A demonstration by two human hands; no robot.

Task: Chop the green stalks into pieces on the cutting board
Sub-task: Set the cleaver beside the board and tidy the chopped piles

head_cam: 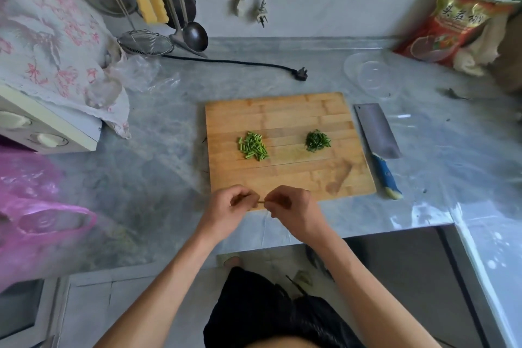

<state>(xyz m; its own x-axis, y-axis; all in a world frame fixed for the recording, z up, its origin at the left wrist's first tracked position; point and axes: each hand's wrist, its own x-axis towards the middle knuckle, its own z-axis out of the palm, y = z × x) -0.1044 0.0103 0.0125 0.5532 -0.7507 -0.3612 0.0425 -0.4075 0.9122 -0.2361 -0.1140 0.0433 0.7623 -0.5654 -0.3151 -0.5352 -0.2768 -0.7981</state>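
A small pale, stick-like bit (261, 202) is pinched between the left hand (228, 206) and the right hand (291, 206), both closed narrowly on it over the near edge of the cutting board (282, 113); what the bit is cannot be told — it is too small. Beyond the grip and slightly to its left, a pile of light green stalk pieces (253, 146) lies on the board. Beyond the grip to the right, a smaller heap of darker, finer greens (317, 141) is seen, well apart from the first pile. Further right of the grip, off the board, the cleaver (377, 131) is laid flat on the counter (158, 127), untouched by either hand. No whole stalks are visible on the board, so the chopping is judged largely done — perhaps only the pinched remnant is left to be dealt with.
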